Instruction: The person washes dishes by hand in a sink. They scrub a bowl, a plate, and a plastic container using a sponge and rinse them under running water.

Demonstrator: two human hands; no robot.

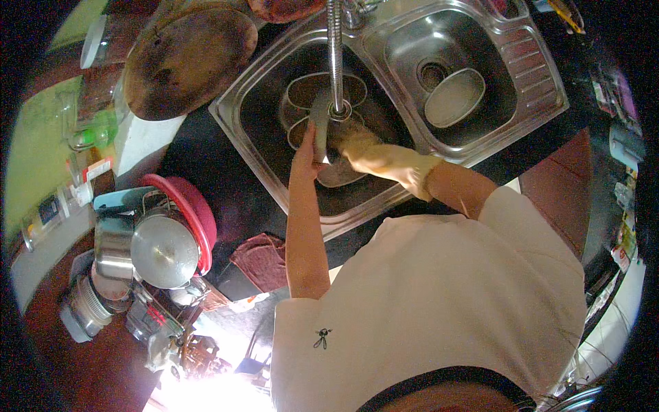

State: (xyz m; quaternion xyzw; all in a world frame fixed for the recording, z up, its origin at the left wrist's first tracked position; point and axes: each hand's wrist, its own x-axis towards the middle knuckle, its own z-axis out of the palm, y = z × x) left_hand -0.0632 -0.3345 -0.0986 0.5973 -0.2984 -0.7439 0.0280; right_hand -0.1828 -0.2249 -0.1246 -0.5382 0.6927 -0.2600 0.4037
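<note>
My bare left hand (307,159) grips a pale dish (320,123) by its side. The dish is tilted up on edge, close to the tap's mouth in the left sink basin (264,161). On my right hand is a cream-yellow rubber glove (388,163). It reaches in from the right beside the dish; its fingers are blurred and dim, so what they hold or touch does not show. Oval dishes (296,90) lie in the basin behind and under my hands. A flexible metal tap (335,55) hangs down over them.
An oval dish (454,97) rests in the right basin (508,86), next to the drain. At far left a large round brown board (192,62) leans on the wall. Nearer stand a red basin (189,213) and metal pots (163,251). A maroon cloth (259,261) lies on the dark counter.
</note>
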